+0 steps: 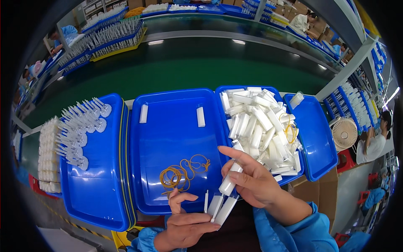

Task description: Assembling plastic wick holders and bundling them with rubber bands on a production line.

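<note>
Head view: the right hand is pinching a white piece between its fingers; the left hand is clasping more pieces. Two pieces, perhaps finished, are lying in the blue tray; a heap is apparently remaining.

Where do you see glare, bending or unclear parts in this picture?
Head view: white glare streaks lie toward the bowed far edge of the green surface; head view, corners: black; head view, upper right: a distant worker looks soft; head view, near: left hand and right hand look fairly sharp.
</note>
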The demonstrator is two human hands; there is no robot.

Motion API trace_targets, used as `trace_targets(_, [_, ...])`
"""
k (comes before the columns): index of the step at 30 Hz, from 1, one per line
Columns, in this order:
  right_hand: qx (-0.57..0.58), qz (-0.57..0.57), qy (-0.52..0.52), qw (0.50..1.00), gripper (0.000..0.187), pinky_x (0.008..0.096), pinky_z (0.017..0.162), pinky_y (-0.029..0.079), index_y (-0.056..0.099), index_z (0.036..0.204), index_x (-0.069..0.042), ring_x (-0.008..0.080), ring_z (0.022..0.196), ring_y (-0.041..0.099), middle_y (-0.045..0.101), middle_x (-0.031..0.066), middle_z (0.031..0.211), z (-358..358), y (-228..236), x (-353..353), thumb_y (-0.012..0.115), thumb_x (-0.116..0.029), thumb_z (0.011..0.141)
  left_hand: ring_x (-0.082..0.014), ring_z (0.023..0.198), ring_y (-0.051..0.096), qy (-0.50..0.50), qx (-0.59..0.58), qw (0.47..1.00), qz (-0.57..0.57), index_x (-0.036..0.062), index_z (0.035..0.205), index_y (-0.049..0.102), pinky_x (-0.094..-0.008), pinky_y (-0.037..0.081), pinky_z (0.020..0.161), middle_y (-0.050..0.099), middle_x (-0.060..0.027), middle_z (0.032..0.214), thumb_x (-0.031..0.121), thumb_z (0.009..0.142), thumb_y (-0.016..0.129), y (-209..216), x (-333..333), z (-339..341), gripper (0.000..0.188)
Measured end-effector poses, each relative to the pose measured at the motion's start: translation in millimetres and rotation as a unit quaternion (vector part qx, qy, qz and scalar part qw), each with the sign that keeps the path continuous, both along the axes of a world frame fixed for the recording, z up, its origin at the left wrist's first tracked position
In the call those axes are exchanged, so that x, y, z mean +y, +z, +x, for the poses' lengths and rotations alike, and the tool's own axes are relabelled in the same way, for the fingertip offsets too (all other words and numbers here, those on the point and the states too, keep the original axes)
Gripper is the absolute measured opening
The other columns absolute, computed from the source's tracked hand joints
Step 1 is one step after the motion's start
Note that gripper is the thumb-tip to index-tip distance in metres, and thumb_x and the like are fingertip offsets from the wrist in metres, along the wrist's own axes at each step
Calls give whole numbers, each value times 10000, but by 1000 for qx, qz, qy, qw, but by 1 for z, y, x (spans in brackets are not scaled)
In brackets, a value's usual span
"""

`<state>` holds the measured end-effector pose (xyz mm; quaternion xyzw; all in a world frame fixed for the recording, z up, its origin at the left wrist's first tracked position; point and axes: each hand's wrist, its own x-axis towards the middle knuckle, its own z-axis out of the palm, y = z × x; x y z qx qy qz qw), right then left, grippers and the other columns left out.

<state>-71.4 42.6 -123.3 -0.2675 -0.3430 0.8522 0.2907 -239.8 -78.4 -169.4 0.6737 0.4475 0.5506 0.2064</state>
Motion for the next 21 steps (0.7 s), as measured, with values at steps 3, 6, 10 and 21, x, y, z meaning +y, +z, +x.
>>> trace_targets(3, [5,-16,9,1000,540,226,767,406,309,1359,-33,103,853,504,536,58,936,4,-1,2,550,-83,879,-285,976,447,1,-15,1000,-3,224,675,703,-483,174,989,624,82,789,98,645,676,0,2,4,132])
trace_targets(6, [-92,118,19,989,482,229,731,426,390,1325,-38,100,812,525,572,50,921,10,-1,6,554,-83,875,-284,971,446,3,-10,1000,-15,226,674,706,-486,169,992,621,80,783,107,649,672,-1,3,3,126])
trace_targets(10, [-216,300,56,928,434,221,706,443,468,1277,-48,84,773,546,604,32,885,23,12,9,572,-71,856,-256,977,452,-29,15,999,-27,256,735,719,-475,142,1013,615,110,808,106,637,680,-5,4,0,184])
trace_targets(21, [-233,370,130,890,423,299,757,454,561,1201,-101,187,797,597,643,99,879,21,4,-15,659,-123,791,-305,1079,419,-31,-47,998,-38,195,769,684,-483,144,1014,599,16,959,208,737,671,-11,-1,1,36])
